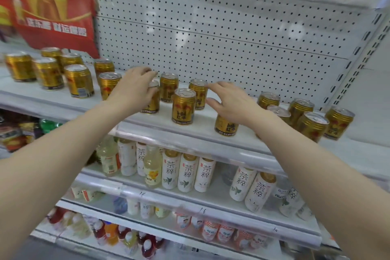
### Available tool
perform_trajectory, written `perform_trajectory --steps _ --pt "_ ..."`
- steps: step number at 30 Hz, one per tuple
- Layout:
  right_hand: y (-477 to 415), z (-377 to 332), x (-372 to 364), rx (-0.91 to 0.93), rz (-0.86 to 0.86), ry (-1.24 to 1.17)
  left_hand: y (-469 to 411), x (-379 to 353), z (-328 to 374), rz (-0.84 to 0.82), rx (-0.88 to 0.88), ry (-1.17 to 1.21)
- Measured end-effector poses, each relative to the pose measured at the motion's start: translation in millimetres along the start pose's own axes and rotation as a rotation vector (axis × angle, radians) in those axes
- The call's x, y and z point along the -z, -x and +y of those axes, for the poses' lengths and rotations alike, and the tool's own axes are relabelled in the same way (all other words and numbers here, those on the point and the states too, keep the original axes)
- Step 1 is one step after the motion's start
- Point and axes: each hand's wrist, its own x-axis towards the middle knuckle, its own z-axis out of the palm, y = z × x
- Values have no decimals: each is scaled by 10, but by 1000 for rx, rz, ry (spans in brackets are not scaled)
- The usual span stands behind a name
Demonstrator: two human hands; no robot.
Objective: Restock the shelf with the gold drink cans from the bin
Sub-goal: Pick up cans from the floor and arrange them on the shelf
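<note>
Many gold drink cans stand upright on the white shelf (160,124), in loose groups at the left (79,80), the middle (183,106) and the right (312,125). My left hand (133,88) is wrapped around the left side of one gold can (153,101) in the middle group, with the fingers curling behind its top. My right hand (232,103) hovers with fingers spread, its fingertips beside a rear can (198,93). Its palm is just above a front can (226,125). The bin is out of view.
A white pegboard back panel (221,34) rises behind the cans. At the upper left a red printed box (54,6) leans on it. Lower shelves hold white tea bottles (187,173) and coloured juice bottles (109,232). Bare shelf surface shows behind the middle cans.
</note>
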Motion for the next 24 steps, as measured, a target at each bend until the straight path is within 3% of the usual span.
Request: perform_trajectory --steps 6,9,14,21,24 --pt "-425 -586 -177 -91 -106 -52 -213 -37 -557 -205 -53 7" --pt "-504 -688 -245 -176 -81 -52 -285 -79 -673 -292 -85 76" --pt "-518 -754 -288 -304 -68 -29 -326 -106 -719 -309 -162 204" --pt "-589 -718 -189 -329 -131 -51 -416 -93 -683 -393 -272 232" --pt "-678 -528 -93 -387 -54 -127 -573 -40 -703 -399 -253 252"
